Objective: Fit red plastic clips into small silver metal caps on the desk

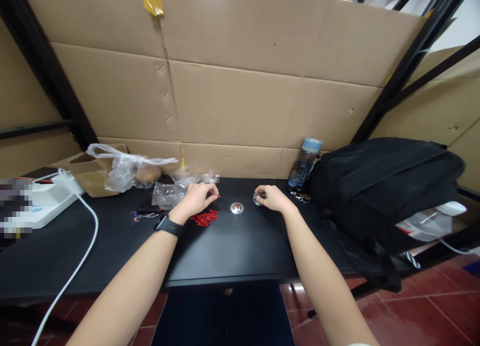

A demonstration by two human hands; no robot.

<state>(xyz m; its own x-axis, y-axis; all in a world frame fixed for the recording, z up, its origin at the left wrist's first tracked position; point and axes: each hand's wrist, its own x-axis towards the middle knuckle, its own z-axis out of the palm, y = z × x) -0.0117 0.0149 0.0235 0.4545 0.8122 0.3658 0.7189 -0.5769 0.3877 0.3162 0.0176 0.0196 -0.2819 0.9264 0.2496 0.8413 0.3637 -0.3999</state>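
My left hand (200,198), with a dark watch on its wrist, is closed in a pinch above the table. A small red piece (219,196) shows at its fingertips; whether it belongs to the cord below cannot be told. Under that hand lies a loose heap of red cord (205,218). Between the hands, a round silvery disc (234,210) with a red centre rests on the black table (228,256). My right hand (272,198) has its fingers closed around a small, round, clear or silvery object (256,199), partly hidden by them.
Clear plastic packets (165,195) lie behind my left hand, near a knotted plastic bag (125,171) and a cardboard box (88,173). A keychain (144,216) lies left. At right stand a water bottle (303,163) and black backpack (382,186). Cardboard (240,106) walls the back.
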